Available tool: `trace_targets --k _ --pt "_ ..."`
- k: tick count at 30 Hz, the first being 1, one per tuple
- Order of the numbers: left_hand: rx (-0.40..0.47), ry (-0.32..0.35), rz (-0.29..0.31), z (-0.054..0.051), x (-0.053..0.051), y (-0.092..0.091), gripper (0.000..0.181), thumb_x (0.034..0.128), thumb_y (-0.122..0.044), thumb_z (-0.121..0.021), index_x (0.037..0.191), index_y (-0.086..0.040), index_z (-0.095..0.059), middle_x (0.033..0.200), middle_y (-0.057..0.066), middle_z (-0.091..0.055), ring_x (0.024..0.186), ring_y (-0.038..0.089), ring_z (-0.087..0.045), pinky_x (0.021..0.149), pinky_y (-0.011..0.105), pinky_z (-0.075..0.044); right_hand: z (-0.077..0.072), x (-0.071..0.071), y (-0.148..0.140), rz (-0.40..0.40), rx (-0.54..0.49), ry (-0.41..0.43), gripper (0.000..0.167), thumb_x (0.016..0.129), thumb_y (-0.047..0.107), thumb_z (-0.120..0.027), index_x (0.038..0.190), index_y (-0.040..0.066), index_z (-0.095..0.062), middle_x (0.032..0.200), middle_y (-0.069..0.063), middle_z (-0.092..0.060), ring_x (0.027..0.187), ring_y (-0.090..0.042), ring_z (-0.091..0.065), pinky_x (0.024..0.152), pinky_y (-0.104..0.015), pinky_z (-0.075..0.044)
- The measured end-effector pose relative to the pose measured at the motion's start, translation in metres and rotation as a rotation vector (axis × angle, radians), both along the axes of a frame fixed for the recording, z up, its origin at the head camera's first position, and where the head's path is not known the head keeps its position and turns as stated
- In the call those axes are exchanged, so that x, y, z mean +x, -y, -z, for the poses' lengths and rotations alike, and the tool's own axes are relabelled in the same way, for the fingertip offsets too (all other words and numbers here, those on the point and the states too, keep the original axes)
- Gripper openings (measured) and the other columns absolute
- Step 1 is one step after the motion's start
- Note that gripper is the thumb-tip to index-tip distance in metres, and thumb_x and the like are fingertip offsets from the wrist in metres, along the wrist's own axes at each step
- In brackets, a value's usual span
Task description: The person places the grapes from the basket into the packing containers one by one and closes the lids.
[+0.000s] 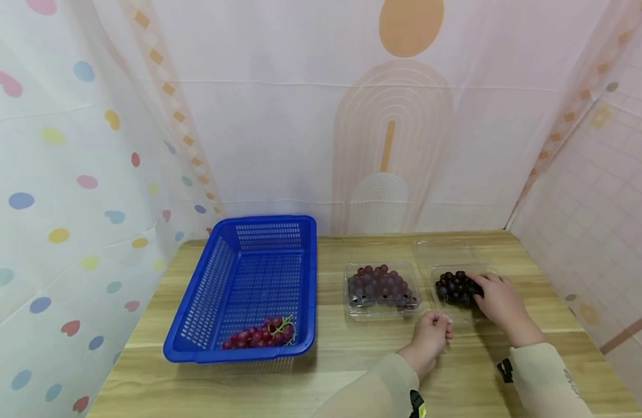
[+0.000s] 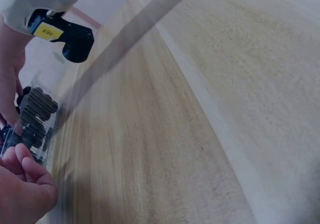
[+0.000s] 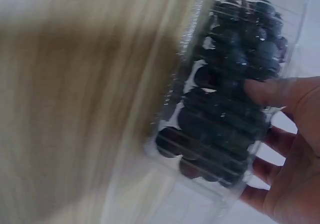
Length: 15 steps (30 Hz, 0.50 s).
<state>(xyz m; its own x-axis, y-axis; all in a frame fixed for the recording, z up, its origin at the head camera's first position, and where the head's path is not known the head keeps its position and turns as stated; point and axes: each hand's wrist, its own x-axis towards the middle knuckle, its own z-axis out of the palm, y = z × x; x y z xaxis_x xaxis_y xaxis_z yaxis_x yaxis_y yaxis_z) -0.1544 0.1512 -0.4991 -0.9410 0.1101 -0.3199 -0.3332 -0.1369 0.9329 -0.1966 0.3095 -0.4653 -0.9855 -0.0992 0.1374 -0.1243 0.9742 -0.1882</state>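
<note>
Because the clear box (image 3: 173, 86) lies open under it, my right hand (image 1: 501, 302) can grip the dark grapes (image 1: 455, 288) inside; my left hand (image 1: 429, 338), loosely curled nearby, holds nothing, as one hand seems sufficient here.

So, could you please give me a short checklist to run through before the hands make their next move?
1. Right hand on the dark grapes: ok, thumb and fingers touch them.
2. Firm hold on them: cannot tell, the hand hides part of the bunch.
3. Lid of their clear box out of the way: ok, it lies folded back.
4. Left hand free: ok, it holds nothing.
5. Other box, with red grapes, closed: ok.
6. Room in the blue basket: ok, only a bunch of red grapes lies at its near end.
</note>
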Motion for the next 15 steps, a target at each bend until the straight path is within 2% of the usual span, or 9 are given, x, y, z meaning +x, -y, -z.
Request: trace_targets --k 6,9,12,15 --pt "0.003 -0.006 -0.005 0.0003 -0.0015 -0.0003 0.015 0.0961 -0.007 -0.051 0.083 -0.006 -0.057 0.069 -0.001 -0.052 0.061 0.009 -0.051 0.062 0.026 -0.049 -0.0045 0.0005 0.0048 -0.020 -0.001 -0.022 0.056 0.082 0.006 -0.069 0.135 0.007 -0.050 0.127 -0.032 -0.048 0.110 -0.055 -0.043 0.086 -0.065 -0.039" --pt "0.000 -0.012 -0.002 0.0008 -0.0016 -0.0003 0.014 0.0961 -0.008 -0.051 0.083 -0.005 -0.057 0.070 -0.001 -0.053 0.062 0.009 -0.052 0.063 0.026 -0.049 -0.0035 0.0010 0.0041 -0.038 -0.011 -0.077 0.053 0.082 0.001 -0.067 0.132 0.008 -0.054 0.120 -0.031 -0.053 0.101 -0.052 -0.049 0.079 -0.062 -0.043" --pt "-0.001 -0.013 0.002 0.0014 -0.0015 0.0000 0.014 0.0962 -0.008 -0.051 0.084 -0.005 -0.058 0.070 0.000 -0.053 0.063 0.009 -0.053 0.064 0.027 -0.050 -0.0010 0.0008 0.0017 -0.040 -0.035 -0.123 0.050 0.082 -0.005 -0.064 0.129 0.007 -0.057 0.112 -0.030 -0.057 0.088 -0.047 -0.055 0.068 -0.053 -0.047" --pt "-0.002 -0.015 0.009 0.0020 -0.0015 0.0004 0.014 0.0964 -0.008 -0.051 0.085 -0.005 -0.057 0.071 0.000 -0.053 0.063 0.009 -0.053 0.064 0.028 -0.050 0.0014 -0.0002 -0.0010 -0.036 -0.047 -0.140 0.049 0.081 -0.008 -0.063 0.128 0.005 -0.058 0.110 -0.029 -0.059 0.082 -0.043 -0.058 0.063 -0.049 -0.047"
